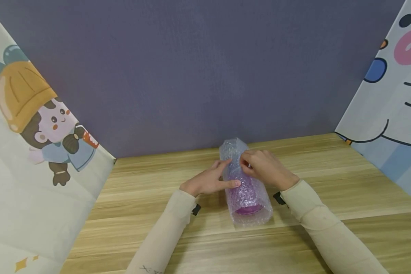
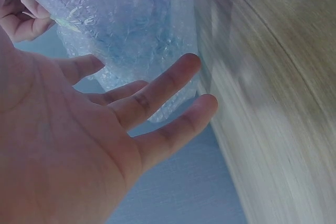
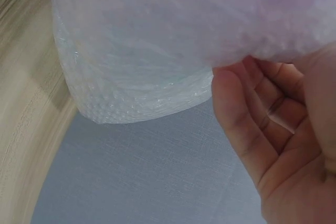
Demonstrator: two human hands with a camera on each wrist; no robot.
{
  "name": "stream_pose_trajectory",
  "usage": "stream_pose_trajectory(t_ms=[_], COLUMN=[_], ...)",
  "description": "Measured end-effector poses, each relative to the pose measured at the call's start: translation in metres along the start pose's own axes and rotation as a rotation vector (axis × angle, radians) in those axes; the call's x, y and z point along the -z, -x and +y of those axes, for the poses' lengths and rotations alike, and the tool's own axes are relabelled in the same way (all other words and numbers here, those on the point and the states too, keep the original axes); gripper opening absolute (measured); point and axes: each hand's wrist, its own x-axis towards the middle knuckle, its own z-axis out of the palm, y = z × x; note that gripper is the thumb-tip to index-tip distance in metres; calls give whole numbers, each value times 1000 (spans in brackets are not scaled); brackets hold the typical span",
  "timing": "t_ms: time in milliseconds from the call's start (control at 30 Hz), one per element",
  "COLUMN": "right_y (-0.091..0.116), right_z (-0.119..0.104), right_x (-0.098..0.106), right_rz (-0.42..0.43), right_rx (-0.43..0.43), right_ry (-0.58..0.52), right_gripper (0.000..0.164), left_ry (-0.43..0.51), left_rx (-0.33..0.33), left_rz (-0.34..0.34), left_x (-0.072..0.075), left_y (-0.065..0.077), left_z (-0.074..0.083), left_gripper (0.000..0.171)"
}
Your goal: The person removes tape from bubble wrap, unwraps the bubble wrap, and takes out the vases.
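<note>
A roll of clear bubble wrap lies lengthwise on the wooden table, its open end towards me. Inside shows a purple, bluish-topped thing with a round purple end; the wrap hides its kind. My left hand rests on the left side of the roll, thumb and fingers spread and straight. Its palm and extended fingers show beside the plastic in the left wrist view. On the upper right side, my right hand pinches the wrap's surface with curled fingers. In the right wrist view its fingertips meet the wrap's edge.
A grey-blue panel rises at the table's back edge, close behind the roll's far end. Printed cartoon panels stand at the left and right. Wood-grain tabletop extends to both sides of the roll.
</note>
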Motion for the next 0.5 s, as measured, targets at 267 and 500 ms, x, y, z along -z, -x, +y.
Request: stream_pose_trajectory(t_ms=[267,500], right_y=[0,0], right_z=[3,5], right_x=[4,5], right_rz=[-4,-22], right_rx=[-68,-75], right_ry=[-84,-103], right_gripper=[16,15], left_ry=[19,37], left_rx=[18,18], left_rz=[-12,-10], left_x=[2,2], left_y=[4,3], left_z=[-1,-2], left_gripper=[104,103])
